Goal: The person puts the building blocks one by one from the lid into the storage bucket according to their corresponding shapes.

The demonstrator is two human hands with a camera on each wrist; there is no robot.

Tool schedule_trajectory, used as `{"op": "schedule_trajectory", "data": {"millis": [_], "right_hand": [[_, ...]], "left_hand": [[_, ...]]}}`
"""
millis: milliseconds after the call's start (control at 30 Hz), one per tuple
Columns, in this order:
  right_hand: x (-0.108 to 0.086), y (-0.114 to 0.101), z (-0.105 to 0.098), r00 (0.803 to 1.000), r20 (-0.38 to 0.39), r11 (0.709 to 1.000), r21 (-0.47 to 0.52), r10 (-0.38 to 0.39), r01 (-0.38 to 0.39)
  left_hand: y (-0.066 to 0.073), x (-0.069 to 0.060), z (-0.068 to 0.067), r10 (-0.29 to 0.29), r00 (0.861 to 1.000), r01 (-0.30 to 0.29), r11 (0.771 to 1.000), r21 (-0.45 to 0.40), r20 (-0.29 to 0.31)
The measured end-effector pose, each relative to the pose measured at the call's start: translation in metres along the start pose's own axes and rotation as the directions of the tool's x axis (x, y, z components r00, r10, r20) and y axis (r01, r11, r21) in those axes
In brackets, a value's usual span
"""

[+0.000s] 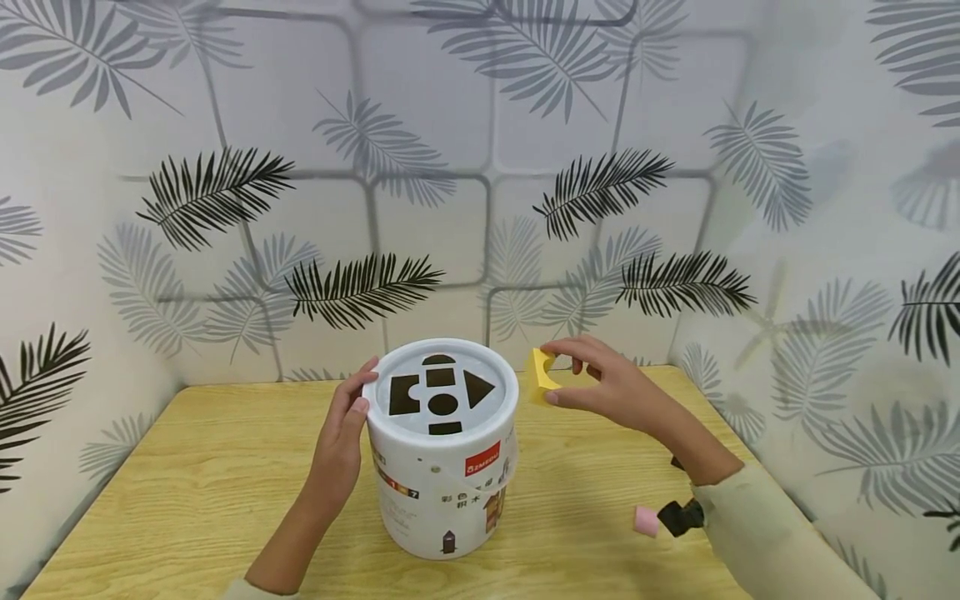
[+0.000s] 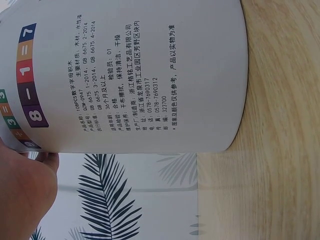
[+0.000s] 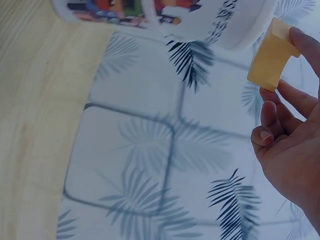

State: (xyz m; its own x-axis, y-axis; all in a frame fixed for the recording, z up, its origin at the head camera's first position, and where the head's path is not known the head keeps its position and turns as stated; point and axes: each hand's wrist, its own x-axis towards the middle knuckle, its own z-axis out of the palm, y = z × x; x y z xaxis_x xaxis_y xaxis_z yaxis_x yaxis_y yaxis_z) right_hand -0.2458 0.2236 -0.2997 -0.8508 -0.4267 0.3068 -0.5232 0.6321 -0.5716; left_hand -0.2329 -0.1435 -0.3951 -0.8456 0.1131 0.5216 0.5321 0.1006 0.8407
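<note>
A white bucket (image 1: 442, 492) stands upright on the table, its printed side filling much of the left wrist view. Its lid (image 1: 401, 371) has several dark shaped holes, among them a triangle, a circle and a notched square. My left hand (image 1: 341, 442) rests against the lid's left rim, thumb on the near side and fingers behind. To the right of the lid, my right hand (image 1: 611, 383) pinches a yellow arch block (image 1: 537, 379) between thumb and fingers. The block is held in the air, apart from the bucket, its curved notch facing my palm (image 3: 295, 160).
A pink block (image 1: 646, 521) lies on the wooden table (image 1: 247, 450) near my right forearm. Next to it is a black object (image 1: 681, 517), partly behind the sleeve. A leaf-patterned wall (image 1: 450, 233) closes off the back and sides.
</note>
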Motion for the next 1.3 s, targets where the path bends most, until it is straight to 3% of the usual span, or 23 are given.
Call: {"op": "schedule_trajectory", "data": {"millis": [367,767,1000,1300], "right_hand": [[0.028,-0.041,0.014,0.996,0.041,0.996,0.001,-0.084,0.084],[0.06,-0.073,0.046,0.987,0.151,0.998,0.018,-0.061,0.059],[0.075,-0.087,0.063,0.979,0.182,0.996,-0.009,-0.088,0.091],[0.083,-0.095,0.072,0.973,0.205,0.993,-0.043,-0.102,0.113]], "left_hand": [[0.002,0.0,0.0,0.002,1.0,-0.002,1.0,-0.002,0.007],[0.002,0.0,0.0,-0.007,1.0,0.006,1.0,0.013,0.011],[0.001,0.0,-0.001,-0.026,0.999,0.026,1.0,0.017,0.018],[0.001,-0.001,-0.001,-0.011,1.0,0.011,1.0,-0.002,0.024]]}}
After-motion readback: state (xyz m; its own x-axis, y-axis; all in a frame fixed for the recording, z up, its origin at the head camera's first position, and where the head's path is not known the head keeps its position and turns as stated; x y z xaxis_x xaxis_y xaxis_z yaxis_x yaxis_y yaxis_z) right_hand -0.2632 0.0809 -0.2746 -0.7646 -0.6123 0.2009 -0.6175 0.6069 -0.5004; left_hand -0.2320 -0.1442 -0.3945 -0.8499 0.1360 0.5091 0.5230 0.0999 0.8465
